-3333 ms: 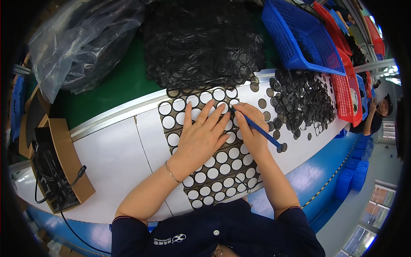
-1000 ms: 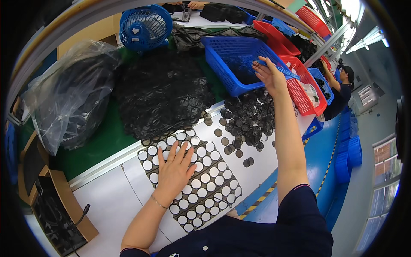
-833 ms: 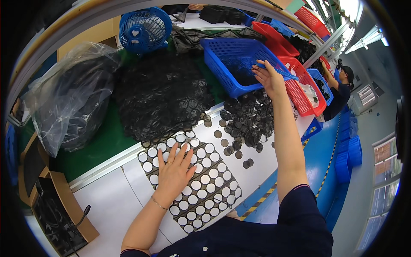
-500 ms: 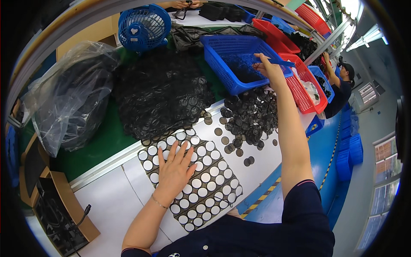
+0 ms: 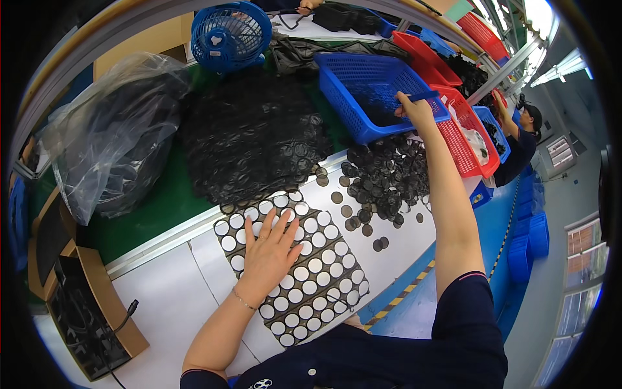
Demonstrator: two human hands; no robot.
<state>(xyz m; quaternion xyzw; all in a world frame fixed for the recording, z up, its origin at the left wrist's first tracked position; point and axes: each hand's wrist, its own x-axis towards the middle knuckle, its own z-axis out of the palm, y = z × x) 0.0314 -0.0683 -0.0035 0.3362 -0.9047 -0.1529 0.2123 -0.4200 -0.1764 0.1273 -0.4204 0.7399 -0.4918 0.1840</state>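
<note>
Nearest the person, the left hand (image 5: 269, 254) lies flat, fingers spread apart, on a black perforated sheet (image 5: 295, 266) full of round holes, which rests on the white table (image 5: 162, 292); just beyond the sheet, a loose heap of dark round discs (image 5: 385, 181) sits on the tabletop, a few strays scattered toward the sheet; to the left of them a bigger pile of black sheets (image 5: 253, 139) covers the green mat (image 5: 162, 201); farther out, the right hand (image 5: 414, 111) reaches to the near rim of a blue basket (image 5: 376, 87), fingers curled at its edge, though whether they grip anything I cannot tell; red baskets (image 5: 463, 129) stand beside it, a blue fan (image 5: 230, 35) behind.
</note>
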